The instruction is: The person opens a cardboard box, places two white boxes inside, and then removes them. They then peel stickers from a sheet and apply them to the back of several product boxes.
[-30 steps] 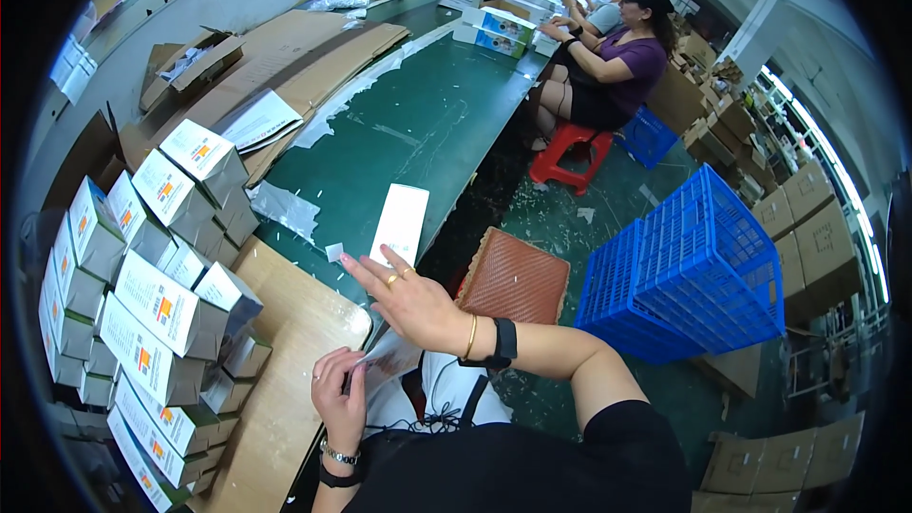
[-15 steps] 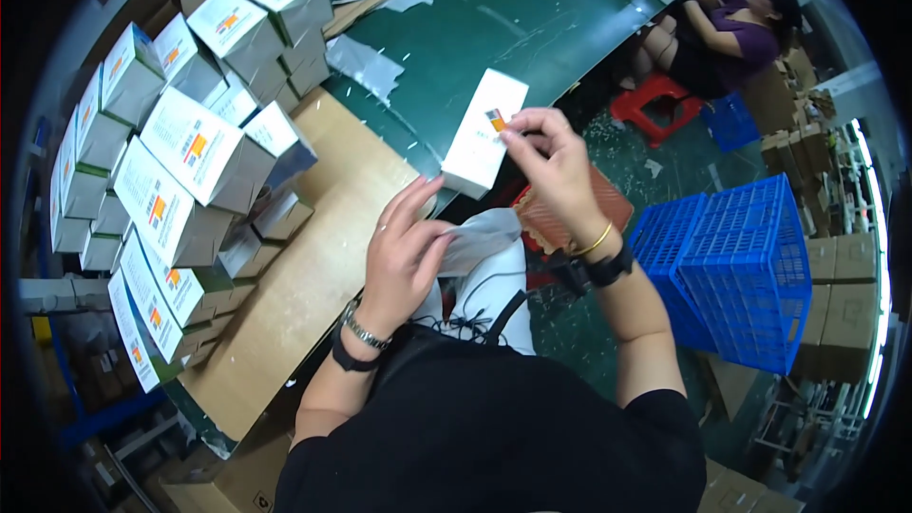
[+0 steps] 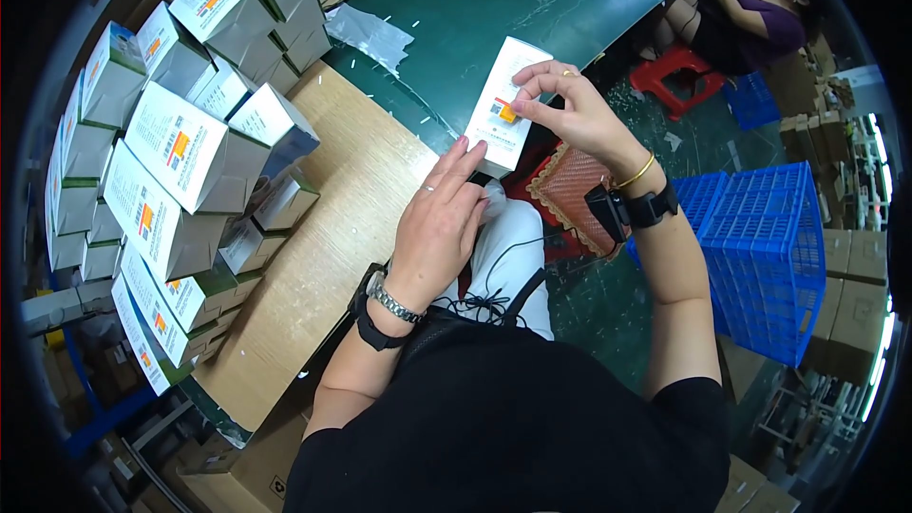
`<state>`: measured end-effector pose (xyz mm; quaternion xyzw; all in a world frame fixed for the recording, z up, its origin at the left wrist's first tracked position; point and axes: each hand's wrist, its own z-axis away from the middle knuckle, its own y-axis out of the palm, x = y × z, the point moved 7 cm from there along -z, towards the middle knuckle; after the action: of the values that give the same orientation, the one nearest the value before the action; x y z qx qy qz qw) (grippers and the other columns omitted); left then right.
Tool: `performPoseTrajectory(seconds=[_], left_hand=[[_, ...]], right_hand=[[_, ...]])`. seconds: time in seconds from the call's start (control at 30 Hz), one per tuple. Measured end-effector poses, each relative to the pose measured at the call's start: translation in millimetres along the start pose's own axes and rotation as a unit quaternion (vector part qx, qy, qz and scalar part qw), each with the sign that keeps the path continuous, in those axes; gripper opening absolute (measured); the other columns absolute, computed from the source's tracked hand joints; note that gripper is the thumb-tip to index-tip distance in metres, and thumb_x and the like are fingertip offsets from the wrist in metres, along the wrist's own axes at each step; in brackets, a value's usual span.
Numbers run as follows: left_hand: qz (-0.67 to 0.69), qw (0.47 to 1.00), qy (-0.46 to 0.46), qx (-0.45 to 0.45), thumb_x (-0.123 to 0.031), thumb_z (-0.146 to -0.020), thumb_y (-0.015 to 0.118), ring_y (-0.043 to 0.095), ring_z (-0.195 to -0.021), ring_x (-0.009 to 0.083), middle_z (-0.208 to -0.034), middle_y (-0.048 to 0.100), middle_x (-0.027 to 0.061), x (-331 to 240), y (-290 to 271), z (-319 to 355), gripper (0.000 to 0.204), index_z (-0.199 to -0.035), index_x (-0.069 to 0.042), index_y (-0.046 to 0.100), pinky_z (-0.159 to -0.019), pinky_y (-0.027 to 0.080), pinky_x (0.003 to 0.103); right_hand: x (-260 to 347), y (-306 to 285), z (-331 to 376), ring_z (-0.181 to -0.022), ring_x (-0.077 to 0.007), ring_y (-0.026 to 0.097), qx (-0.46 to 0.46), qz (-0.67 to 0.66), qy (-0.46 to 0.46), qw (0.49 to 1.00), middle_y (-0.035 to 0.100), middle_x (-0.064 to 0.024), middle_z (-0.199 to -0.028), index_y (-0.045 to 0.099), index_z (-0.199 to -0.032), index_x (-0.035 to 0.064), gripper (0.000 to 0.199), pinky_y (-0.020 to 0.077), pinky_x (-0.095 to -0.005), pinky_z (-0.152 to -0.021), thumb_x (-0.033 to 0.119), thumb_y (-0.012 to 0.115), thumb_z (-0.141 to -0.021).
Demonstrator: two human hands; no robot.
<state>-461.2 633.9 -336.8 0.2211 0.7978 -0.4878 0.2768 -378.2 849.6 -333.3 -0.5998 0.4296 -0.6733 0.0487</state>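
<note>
A white carton (image 3: 496,141) with printing on top lies tilted at the edge of the green table. My right hand (image 3: 570,114) pinches a small orange sticker (image 3: 506,112) between thumb and forefinger, against the carton's top face. My left hand (image 3: 439,218) lies at the carton's near end, its two longest fingertips touching the corner. A translucent sheet (image 3: 494,199) shows beside the left thumb and appears held in that hand; most of it is hidden behind the fingers.
Several stacked white cartons with orange stickers (image 3: 180,147) stand at left. A wooden board (image 3: 332,199) lies on the green table (image 3: 503,0). Blue plastic crates (image 3: 760,256) and a red stool (image 3: 676,81) are at right. A co-worker (image 3: 760,19) sits at the far right.
My right hand has pressed the sticker nearer the carton's surface. My left hand has shifted right and up along the carton's near end. The whole view has shifted slightly.
</note>
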Motion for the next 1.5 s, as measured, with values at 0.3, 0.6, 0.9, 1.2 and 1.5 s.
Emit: performPoseTrajectory(seconds=[0.3, 0.6, 0.9, 1.2, 1.5], left_hand=[[-0.001, 1.0, -0.001, 0.013, -0.003, -0.094, 0.073, 0.048, -0.15, 0.0373, -0.157, 0.057, 0.0138, 1.4, 2.4, -1.9, 0.007, -0.094, 0.001, 0.067, -0.117, 0.047, 0.045], [-0.005, 1.0, -0.016, 0.017, -0.002, -0.092, 0.074, 0.046, -0.152, 0.0355, -0.157, 0.057, 0.0123, 1.0, 3.6, -3.2, 0.007, -0.093, 0.0, 0.068, -0.116, 0.048, 0.044], [-0.015, 0.999, -0.02, 0.026, -0.001, -0.092, 0.075, 0.046, -0.152, 0.0351, -0.158, 0.057, 0.0125, 1.0, 4.1, -4.0, 0.006, -0.094, 0.0, 0.069, -0.116, 0.049, 0.043], [-0.017, 0.999, -0.021, 0.025, -0.001, -0.092, 0.075, 0.046, -0.152, 0.0354, -0.157, 0.057, 0.0124, 1.2, 5.0, -4.9, 0.006, -0.094, -0.001, 0.069, -0.117, 0.048, 0.044], [-0.012, 0.999, -0.022, 0.024, -0.001, -0.092, 0.075, 0.046, -0.152, 0.0352, -0.157, 0.058, 0.0119, 1.5, 4.2, -4.6, 0.006, -0.095, -0.001, 0.07, -0.118, 0.048, 0.044]], right_hand=[[-8.2, 3.4, -1.3, -0.139, -0.0268, 0.042, 0.023, 0.033, 0.01, 0.999, 0.066, -0.0018, -0.135, 0.081, -0.097, 0.0116, 0.015, 0.0276, -0.0442, -0.122, 0.026, 0.081, -0.093], [-8.7, 10.0, 0.2, -0.142, -0.0296, 0.037, 0.018, 0.048, 0.015, 0.999, 0.065, -0.0007, -0.135, 0.082, -0.095, 0.0103, 0.016, 0.0249, -0.0473, -0.124, 0.025, 0.084, -0.089], [-5.6, 10.6, -0.4, -0.142, -0.0303, 0.037, 0.016, 0.05, 0.019, 0.998, 0.066, -0.001, -0.133, 0.083, -0.094, 0.0083, 0.016, 0.0257, -0.0479, -0.123, 0.023, 0.085, -0.087], [-2.2, 10.5, 0.0, -0.14, -0.0296, 0.041, 0.004, 0.073, 0.013, 0.997, 0.066, -0.0012, -0.129, 0.082, -0.092, 0.0082, 0.016, 0.0297, -0.0473, -0.121, 0.022, 0.085, -0.086], [1.4, 11.5, 1.3, -0.135, -0.0288, 0.048, -0.026, 0.099, -0.002, 0.995, 0.067, -0.0013, -0.127, 0.081, -0.088, 0.0093, 0.017, 0.0327, -0.0463, -0.118, 0.025, 0.084, -0.083]])
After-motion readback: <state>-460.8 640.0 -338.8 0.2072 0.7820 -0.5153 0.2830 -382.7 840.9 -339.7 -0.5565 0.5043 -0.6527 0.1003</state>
